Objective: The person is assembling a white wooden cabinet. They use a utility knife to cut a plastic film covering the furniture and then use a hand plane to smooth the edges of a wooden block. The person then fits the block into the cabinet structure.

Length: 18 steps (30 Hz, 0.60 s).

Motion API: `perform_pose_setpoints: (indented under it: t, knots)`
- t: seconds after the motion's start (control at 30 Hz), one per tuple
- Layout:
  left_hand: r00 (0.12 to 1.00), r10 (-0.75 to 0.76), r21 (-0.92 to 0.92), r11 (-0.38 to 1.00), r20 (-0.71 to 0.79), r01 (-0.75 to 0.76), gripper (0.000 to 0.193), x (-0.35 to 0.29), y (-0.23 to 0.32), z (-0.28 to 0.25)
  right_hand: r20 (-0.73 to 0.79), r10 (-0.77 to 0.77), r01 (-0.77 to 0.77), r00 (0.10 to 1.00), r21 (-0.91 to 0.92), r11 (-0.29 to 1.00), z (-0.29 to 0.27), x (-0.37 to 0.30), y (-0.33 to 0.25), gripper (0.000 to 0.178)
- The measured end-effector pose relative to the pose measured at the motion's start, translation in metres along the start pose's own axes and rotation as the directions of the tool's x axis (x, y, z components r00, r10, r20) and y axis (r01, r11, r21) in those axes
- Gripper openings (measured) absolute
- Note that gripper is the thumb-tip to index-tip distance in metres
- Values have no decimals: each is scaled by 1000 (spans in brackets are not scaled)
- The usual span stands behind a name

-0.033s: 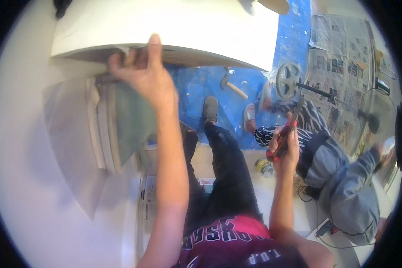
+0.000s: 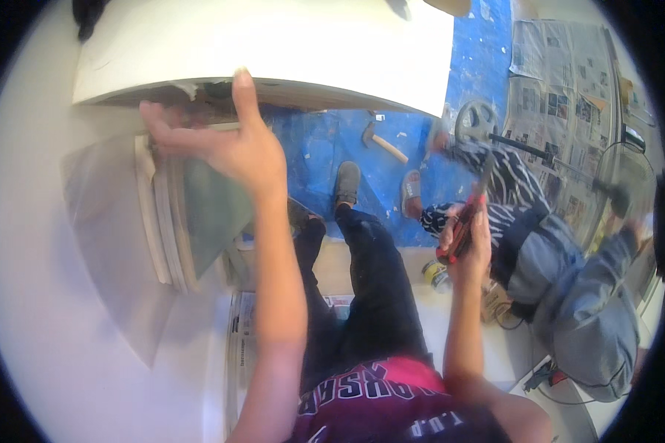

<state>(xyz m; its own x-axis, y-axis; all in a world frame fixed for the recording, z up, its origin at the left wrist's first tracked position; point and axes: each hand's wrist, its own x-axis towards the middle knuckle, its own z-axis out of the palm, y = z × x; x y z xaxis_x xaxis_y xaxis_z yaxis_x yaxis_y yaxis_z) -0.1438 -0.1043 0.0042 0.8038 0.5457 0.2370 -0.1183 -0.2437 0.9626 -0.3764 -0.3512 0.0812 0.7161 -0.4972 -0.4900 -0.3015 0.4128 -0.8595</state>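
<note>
Left hand (image 2: 233,144) spread wide against white ledge (image 2: 273,44), right hand (image 2: 465,240) gripping red-handled tool (image 2: 465,218), crouching person (image 2: 561,280) beside it, hammer (image 2: 383,143) on blue tarp (image 2: 325,148) beyond.

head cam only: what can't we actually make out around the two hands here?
- Left hand: what its fingertips press on under the white panel is in shadow, unreadable.
- Right hand: red-handled tool is motion-blurred; its tip merges with the striped sleeve behind, so its type is unclear.
- Small can: partly hidden by the right wrist.
- Co-worker's far hand: smeared at the fisheye rim, right edge.
</note>
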Motion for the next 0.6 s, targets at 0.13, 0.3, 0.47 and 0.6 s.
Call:
perform_pose_setpoints:
  t: [0.13,0.3,0.47,0.6]
  knots:
    - [603,311,271,679,735,-682,59,-35,28,4,-72,15,-18,997,-51,999,-8,36,22,53]
    - [458,307,231,560,834,-796,57,-64,26,30,-18,43,-44,999,-27,999,-27,79,36,54]
    - [454,380,211,531,806,-821,56,-83,19,37,72,-93,101,993,-107,989,-42,130,41,60]
    - [351,588,163,348,729,-923,55,-72,-13,46,178,-204,217,963,-58,974,-30,193,43,54]
